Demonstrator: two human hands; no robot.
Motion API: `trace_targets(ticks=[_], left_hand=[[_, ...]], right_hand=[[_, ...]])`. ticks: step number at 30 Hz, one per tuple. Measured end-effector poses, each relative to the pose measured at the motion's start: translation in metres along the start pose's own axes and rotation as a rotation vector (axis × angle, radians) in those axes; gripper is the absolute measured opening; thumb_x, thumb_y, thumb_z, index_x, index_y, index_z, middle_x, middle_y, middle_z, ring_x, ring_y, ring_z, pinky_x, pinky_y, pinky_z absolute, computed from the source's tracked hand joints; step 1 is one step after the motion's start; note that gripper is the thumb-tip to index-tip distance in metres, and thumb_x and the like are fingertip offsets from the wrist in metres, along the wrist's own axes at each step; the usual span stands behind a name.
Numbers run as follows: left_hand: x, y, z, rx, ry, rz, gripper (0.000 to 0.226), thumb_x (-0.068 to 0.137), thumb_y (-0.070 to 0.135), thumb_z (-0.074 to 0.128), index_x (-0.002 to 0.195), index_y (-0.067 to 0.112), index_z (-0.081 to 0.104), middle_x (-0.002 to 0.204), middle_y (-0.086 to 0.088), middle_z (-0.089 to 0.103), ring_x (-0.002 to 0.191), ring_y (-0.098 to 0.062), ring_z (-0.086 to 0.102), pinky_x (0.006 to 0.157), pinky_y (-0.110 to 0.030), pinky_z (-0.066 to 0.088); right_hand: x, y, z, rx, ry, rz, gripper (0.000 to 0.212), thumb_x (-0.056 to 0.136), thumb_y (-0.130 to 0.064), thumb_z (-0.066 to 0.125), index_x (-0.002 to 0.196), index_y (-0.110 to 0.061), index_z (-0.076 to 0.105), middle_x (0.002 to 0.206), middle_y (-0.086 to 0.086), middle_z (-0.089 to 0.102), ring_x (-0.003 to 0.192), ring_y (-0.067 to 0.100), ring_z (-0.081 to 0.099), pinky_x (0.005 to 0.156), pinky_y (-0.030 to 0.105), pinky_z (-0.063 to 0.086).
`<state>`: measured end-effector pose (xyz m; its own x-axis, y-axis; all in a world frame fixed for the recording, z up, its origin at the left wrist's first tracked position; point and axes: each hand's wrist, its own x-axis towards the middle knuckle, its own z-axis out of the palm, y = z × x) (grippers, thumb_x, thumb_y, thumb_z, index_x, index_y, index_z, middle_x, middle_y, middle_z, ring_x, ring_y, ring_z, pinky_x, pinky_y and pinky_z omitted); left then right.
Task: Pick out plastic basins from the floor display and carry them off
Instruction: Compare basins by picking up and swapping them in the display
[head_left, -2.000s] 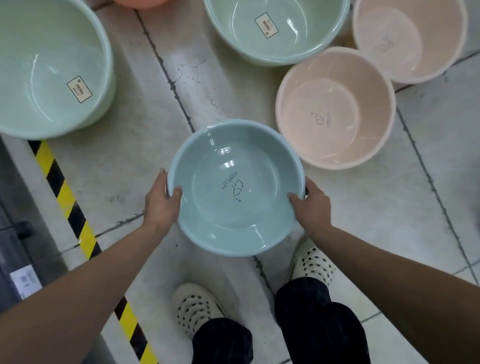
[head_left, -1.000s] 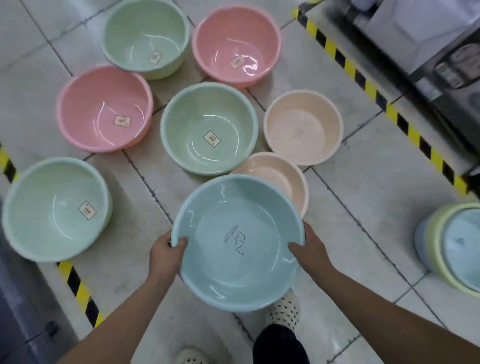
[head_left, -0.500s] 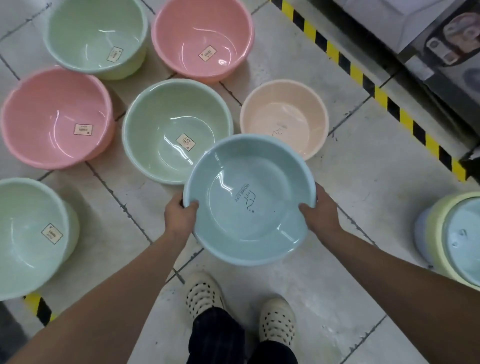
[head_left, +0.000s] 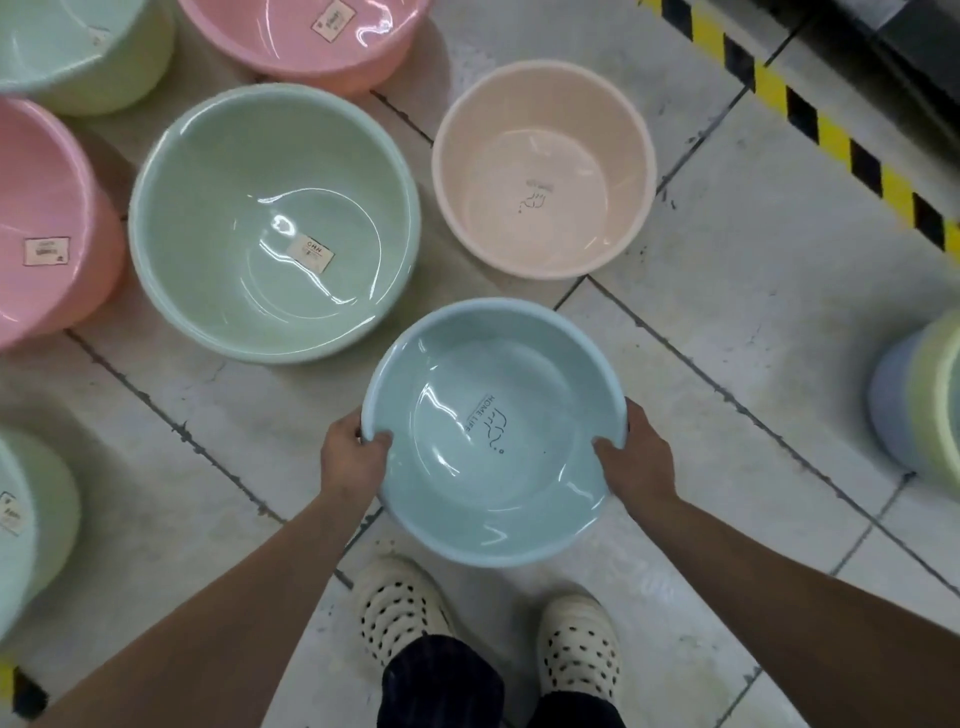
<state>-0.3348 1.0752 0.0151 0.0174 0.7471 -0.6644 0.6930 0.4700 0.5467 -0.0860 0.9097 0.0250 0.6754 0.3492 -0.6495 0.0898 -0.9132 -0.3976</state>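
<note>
A light blue plastic basin (head_left: 493, 431) with a small printed logo inside is held level in front of me, above the tiled floor. My left hand (head_left: 353, 457) grips its left rim, thumb inside. My right hand (head_left: 636, 457) grips the right rim the same way. On the floor beyond it stand a large green basin (head_left: 275, 223) with a label and a beige basin (head_left: 543, 169).
Pink basins sit at the left edge (head_left: 47, 223) and at the top (head_left: 311, 36). More green basins lie at the top left (head_left: 78, 52) and lower left (head_left: 26, 530). A stack of basins (head_left: 924, 405) stands at the right. Yellow-black floor tape (head_left: 831, 135) runs along the upper right. My shoes (head_left: 400, 608) are below.
The view has tilted down and moved closer to the floor display. The blue basin stays in both hands and now sits lower in view, clear of the green and beige basins.
</note>
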Motion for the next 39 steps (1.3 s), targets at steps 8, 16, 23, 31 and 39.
trace_targets(ticks=[8, 16, 23, 31, 39], left_hand=[[0.002, -0.023, 0.015, -0.041, 0.004, 0.064, 0.032, 0.092, 0.007, 0.057, 0.123, 0.015, 0.063, 0.099, -0.003, 0.069, 0.088, -0.021, 0.063, 0.071, -0.025, 0.046], [-0.037, 0.021, -0.007, -0.073, -0.010, 0.078, 0.036, 0.094, 0.009, 0.053, 0.128, 0.020, 0.060, 0.101, -0.001, 0.068, 0.086, -0.012, 0.064, 0.062, -0.018, 0.046], [-0.097, 0.128, -0.056, -0.145, -0.068, 0.015, 0.032, 0.095, 0.008, 0.054, 0.124, 0.020, 0.061, 0.094, 0.008, 0.068, 0.086, -0.013, 0.066, 0.061, -0.021, 0.048], [-0.098, 0.266, -0.091, -0.112, -0.069, 0.116, 0.029, 0.090, 0.009, 0.058, 0.116, 0.019, 0.065, 0.093, 0.003, 0.071, 0.089, -0.021, 0.067, 0.068, -0.028, 0.049], [-0.036, 0.342, -0.066, -0.063, 0.026, 0.103, 0.027, 0.088, 0.007, 0.058, 0.109, 0.021, 0.066, 0.090, 0.001, 0.068, 0.089, -0.025, 0.063, 0.076, -0.031, 0.048]], right_hand=[[0.012, 0.022, 0.020, 0.138, -0.020, 0.031, 0.061, 0.092, -0.010, 0.056, 0.148, -0.023, 0.035, 0.123, 0.011, 0.062, 0.106, 0.029, 0.057, 0.084, 0.026, 0.040], [-0.017, -0.002, -0.036, 0.194, -0.101, 0.051, 0.062, 0.086, -0.006, 0.060, 0.143, -0.023, 0.044, 0.120, 0.005, 0.063, 0.104, 0.026, 0.060, 0.076, 0.026, 0.046], [-0.065, -0.087, -0.152, 0.192, -0.121, 0.062, 0.065, 0.081, -0.002, 0.059, 0.140, -0.028, 0.047, 0.114, 0.003, 0.066, 0.089, 0.021, 0.066, 0.061, 0.027, 0.053], [-0.054, -0.182, -0.253, 0.217, -0.059, -0.019, 0.063, 0.084, -0.002, 0.059, 0.141, -0.026, 0.046, 0.114, 0.002, 0.063, 0.104, 0.026, 0.060, 0.084, 0.032, 0.048], [0.032, -0.238, -0.270, 0.222, -0.071, -0.039, 0.063, 0.086, -0.007, 0.058, 0.144, -0.026, 0.042, 0.124, 0.005, 0.062, 0.111, 0.028, 0.059, 0.094, 0.038, 0.050]])
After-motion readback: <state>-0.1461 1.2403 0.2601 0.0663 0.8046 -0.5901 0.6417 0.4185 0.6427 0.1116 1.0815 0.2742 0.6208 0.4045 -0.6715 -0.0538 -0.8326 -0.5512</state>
